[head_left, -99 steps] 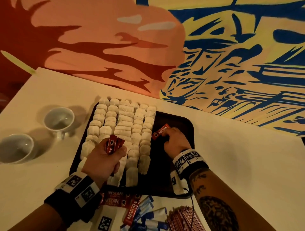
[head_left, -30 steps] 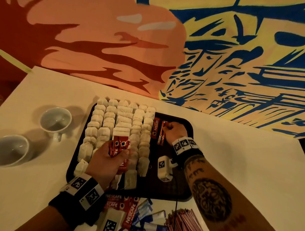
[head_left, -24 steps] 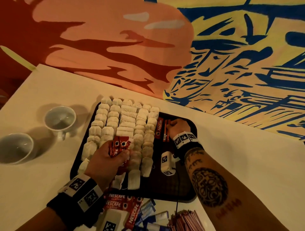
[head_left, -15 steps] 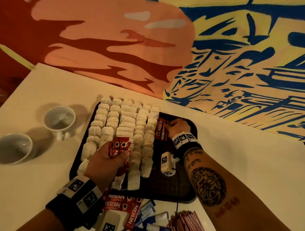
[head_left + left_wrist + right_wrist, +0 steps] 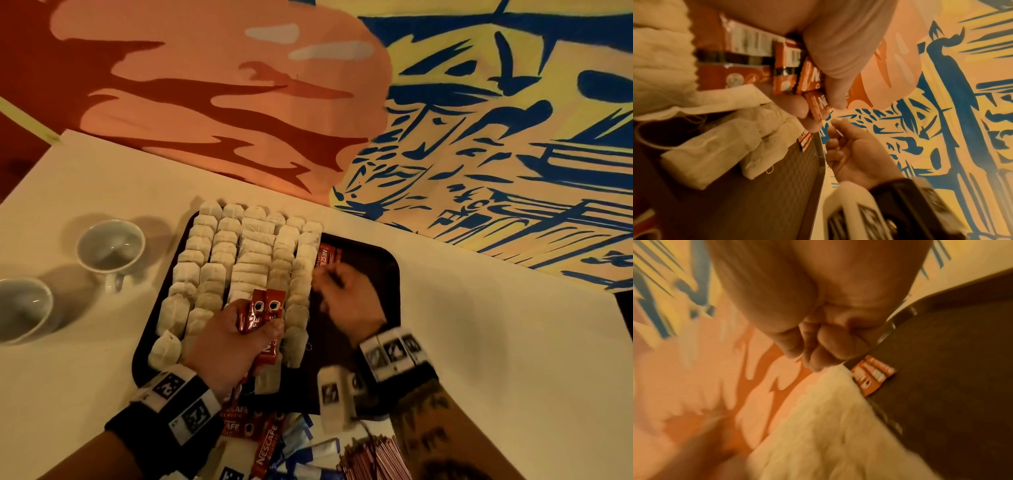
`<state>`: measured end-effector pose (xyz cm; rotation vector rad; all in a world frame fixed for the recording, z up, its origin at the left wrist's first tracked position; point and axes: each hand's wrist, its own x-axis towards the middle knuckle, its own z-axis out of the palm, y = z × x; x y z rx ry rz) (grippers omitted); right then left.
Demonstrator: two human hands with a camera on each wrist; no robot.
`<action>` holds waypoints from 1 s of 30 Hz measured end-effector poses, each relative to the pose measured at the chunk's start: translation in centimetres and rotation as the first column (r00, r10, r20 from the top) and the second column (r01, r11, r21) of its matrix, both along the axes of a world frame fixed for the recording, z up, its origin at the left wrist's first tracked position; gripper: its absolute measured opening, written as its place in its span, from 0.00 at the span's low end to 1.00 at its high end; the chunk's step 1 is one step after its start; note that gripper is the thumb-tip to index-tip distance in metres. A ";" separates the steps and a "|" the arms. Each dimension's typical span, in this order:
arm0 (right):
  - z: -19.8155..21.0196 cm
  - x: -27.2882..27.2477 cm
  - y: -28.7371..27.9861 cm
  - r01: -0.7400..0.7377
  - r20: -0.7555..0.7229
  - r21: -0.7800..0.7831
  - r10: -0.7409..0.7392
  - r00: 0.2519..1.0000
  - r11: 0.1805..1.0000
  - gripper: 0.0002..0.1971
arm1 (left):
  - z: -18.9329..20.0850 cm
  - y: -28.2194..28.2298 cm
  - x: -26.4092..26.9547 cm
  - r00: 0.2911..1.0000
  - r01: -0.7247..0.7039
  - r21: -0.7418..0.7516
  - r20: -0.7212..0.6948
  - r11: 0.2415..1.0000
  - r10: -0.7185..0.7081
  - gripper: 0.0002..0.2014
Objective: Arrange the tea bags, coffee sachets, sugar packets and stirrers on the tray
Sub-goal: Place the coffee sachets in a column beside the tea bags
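A dark tray (image 5: 371,270) carries several rows of white tea bags (image 5: 239,260) across its left part. Red coffee sachets (image 5: 327,257) lie flat beside the tea bags near the tray's far edge, seen also in the right wrist view (image 5: 873,376). My left hand (image 5: 260,329) grips a bundle of red coffee sachets (image 5: 263,308) above the tea bags; the left wrist view shows that bundle (image 5: 748,53) up close. My right hand (image 5: 339,291) hovers over the tray between the laid sachets and the bundle, fingers loosely curled and holding nothing (image 5: 849,151).
More coffee sachets (image 5: 246,425), blue-and-white sugar packets (image 5: 308,452) and a bunch of stirrers (image 5: 373,459) lie on the white table in front of the tray. Two white cups (image 5: 109,248) (image 5: 20,308) stand to the left. A painted wall rises just behind the table.
My right hand laid sachets beside the tea bags at the far edge, let go and drew back toward my left hand. The left hand kept its bundle in place.
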<state>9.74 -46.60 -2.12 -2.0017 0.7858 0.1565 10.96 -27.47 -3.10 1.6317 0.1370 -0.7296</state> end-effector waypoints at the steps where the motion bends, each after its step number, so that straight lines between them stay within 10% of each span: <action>1: 0.7 -1.2 1.3 -0.025 0.027 0.108 0.022 0.999 0.994 0.09 | 0.0 -0.1 -0.2 0.999 0.015 0.034 0.030 0.999 -0.016 0.09; 7: 0.1 -5.6 4.4 -0.008 0.157 0.250 -0.032 0.987 0.968 0.05 | -0.5 -0.9 -1.3 0.968 0.211 0.129 0.109 0.969 -0.226 0.13; 14: -2.0 -4.8 -0.6 0.192 0.025 0.071 -0.195 0.981 0.979 0.03 | -0.6 -0.4 -2.1 0.995 0.095 0.080 0.010 0.992 -0.096 0.13; 30: -5.1 0.2 -1.9 -0.031 -0.268 -0.190 -0.022 0.963 0.981 0.09 | -0.6 0.9 -1.7 0.999 0.032 0.078 0.004 0.996 -0.032 0.09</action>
